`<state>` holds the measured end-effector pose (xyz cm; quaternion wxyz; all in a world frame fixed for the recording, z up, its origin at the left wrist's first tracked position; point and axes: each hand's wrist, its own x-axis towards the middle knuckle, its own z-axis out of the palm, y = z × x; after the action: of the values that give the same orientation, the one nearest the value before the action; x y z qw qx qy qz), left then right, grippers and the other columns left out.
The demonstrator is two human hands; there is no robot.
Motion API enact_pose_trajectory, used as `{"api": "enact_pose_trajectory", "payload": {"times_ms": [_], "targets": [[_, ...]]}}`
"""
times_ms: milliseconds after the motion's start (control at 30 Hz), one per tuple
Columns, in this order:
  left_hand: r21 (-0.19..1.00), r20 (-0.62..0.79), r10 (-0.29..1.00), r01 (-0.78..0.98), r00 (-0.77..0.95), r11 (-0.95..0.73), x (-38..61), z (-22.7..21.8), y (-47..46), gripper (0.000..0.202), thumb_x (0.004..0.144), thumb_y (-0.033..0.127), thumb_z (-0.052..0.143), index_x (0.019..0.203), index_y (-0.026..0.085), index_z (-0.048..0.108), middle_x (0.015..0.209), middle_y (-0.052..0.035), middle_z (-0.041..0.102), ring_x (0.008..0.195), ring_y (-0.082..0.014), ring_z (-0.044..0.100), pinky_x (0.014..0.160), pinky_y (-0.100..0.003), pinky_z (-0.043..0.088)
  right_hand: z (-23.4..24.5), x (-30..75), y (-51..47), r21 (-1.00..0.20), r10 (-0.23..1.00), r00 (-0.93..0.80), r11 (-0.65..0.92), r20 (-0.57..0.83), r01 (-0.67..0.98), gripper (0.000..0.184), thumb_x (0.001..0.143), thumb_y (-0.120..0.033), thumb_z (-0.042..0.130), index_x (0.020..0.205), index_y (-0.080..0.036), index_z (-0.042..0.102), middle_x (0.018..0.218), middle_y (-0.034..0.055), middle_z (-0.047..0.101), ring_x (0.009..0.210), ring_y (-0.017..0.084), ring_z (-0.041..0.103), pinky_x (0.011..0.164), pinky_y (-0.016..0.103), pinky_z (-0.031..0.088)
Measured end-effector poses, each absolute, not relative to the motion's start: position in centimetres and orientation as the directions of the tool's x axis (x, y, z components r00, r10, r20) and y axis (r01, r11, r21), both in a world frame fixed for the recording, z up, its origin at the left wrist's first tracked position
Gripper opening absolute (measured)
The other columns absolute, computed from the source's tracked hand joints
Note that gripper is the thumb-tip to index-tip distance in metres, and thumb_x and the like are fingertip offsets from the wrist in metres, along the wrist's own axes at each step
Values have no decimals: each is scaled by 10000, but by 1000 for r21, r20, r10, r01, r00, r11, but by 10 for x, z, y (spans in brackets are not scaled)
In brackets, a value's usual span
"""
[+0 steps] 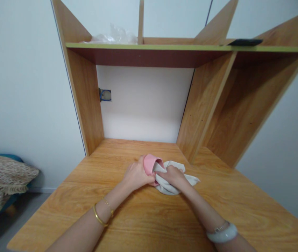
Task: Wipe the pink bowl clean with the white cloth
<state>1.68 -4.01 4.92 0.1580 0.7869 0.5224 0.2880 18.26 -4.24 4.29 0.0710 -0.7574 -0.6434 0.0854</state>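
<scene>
A pink cup lies on its side on the wooden desk, mouth facing right. My left hand is wrapped round the cup's body, fingers closed. My right hand is closed on a white cloth and presses part of it into the cup's mouth. The rest of the cloth trails out to the right on the desk. Gold bracelets circle my left wrist; a pale bangle sits on my right wrist.
A wooden hutch rises behind the hands, with upright panels left and right of a white back wall. Its upper shelf carries a clear plastic bag and a dark flat object. A patterned cushion lies at far left.
</scene>
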Motion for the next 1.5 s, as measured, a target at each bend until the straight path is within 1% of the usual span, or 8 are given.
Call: {"api": "enact_pose_trajectory", "payload": {"times_ms": [133, 367, 533, 667, 833, 1100, 1367, 1500], "targets": [[508, 308, 875, 712, 374, -484, 11, 52, -38, 770, 602, 461, 631, 1280, 180, 398, 971, -121, 651, 874, -321, 613, 732, -333, 433, 49, 183, -44, -222, 986, 164, -153, 34, 963, 554, 749, -621, 386, 813, -150, 673, 881, 150, 681, 893, 291, 602, 767, 363, 354], [508, 303, 827, 655, 473, -560, 4, 58, -42, 853, 585, 466, 651, 1313, 140, 350, 1001, -146, 636, 913, -331, 596, 785, -361, 424, 52, 178, -47, -55, 963, 7, 8, 269, 998, 393, 830, -448, 379, 790, -172, 656, 827, 115, 686, 835, 256, 606, 792, 374, 264], [623, 312, 834, 565, 455, -541, 3, 49, -39, 894, 645, 563, 598, 1356, 150, 246, 1078, -151, 588, 999, -315, 560, 845, -394, 411, 45, 185, -44, -163, 973, 30, 8, 230, 987, 367, 843, -432, 370, 817, -203, 656, 860, 88, 688, 880, 244, 594, 801, 363, 249], [766, 294, 849, 423, 439, -484, 4, 36, -30, 1039, 524, 560, 705, 1329, 121, 217, 1161, -160, 512, 1051, -290, 524, 892, -400, 409, 43, 187, -44, -213, 970, 111, -65, 216, 975, 371, 837, -442, 370, 815, -202, 652, 881, 86, 686, 907, 247, 589, 792, 355, 263], [863, 279, 829, 252, 484, -438, 6, 21, -22, 1026, 464, 479, 777, 1260, 141, 225, 1225, -167, 443, 1090, -260, 495, 914, -385, 412, 41, 187, -42, -280, 964, 177, -116, 201, 953, 385, 829, -466, 374, 836, -212, 664, 890, 85, 688, 904, 251, 593, 780, 347, 287], [866, 357, 771, 123, 528, -485, 9, 15, -23, 999, 559, 375, 763, 1327, 153, 163, 1313, -158, 379, 1187, -254, 412, 993, -388, 348, 34, 193, -36, -337, 961, 232, -171, 151, 926, 391, 831, -463, 370, 934, -238, 671, 885, 90, 694, 944, 272, 593, 827, 372, 314], [855, 416, 752, 61, 512, -515, 12, 34, -30, 833, 588, 378, 744, 1284, 170, 336, 1252, -114, 471, 1135, -244, 461, 977, -347, 360, 32, 190, -35, -339, 982, 188, -171, 18, 925, 430, 762, -527, 445, 916, -208, 689, 920, 116, 692, 955, 292, 590, 809, 368, 342], [839, 419, 740, 89, 526, -538, 12, 35, -29, 765, 589, 360, 736, 1246, 194, 382, 1232, -94, 491, 1106, -230, 490, 958, -330, 377, 37, 188, -38, -303, 982, 185, -161, 50, 939, 412, 778, -502, 418, 901, -213, 683, 922, 110, 690, 948, 286, 592, 797, 365, 333]]}}
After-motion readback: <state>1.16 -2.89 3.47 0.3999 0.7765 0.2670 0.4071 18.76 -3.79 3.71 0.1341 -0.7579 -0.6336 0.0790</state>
